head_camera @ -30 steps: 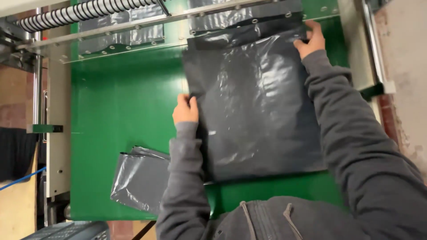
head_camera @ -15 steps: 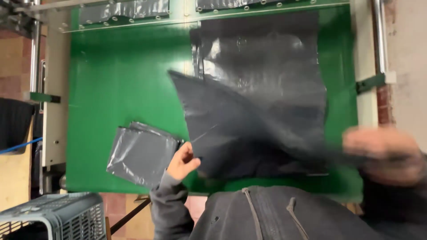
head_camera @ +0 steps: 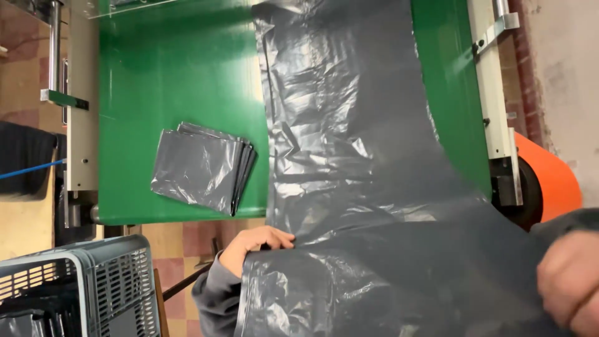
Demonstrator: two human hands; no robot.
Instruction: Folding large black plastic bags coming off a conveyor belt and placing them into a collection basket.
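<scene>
Large dark grey plastic bag spread flat over the right half of the green belt, its near end drawn off the belt's front edge and folded over toward the camera, glossy and creased. Gripped at the fold's left corner by the left hand, just below the belt's front edge: fingers curled together over the plastic edge, thumb underneath, pinching the film. Held at the right corner by the right hand, lower right of the belt, blurred and cut by the frame; closed around the bag's edge, finger detail cannot be told.

Folded stack of grey bags lying on the belt left of the big bag, near the front edge, apart from both hands. Grey slatted crate below the belt's left front corner. Orange roller just beyond the belt's right side rail. White side frame along the belt's left edge.
</scene>
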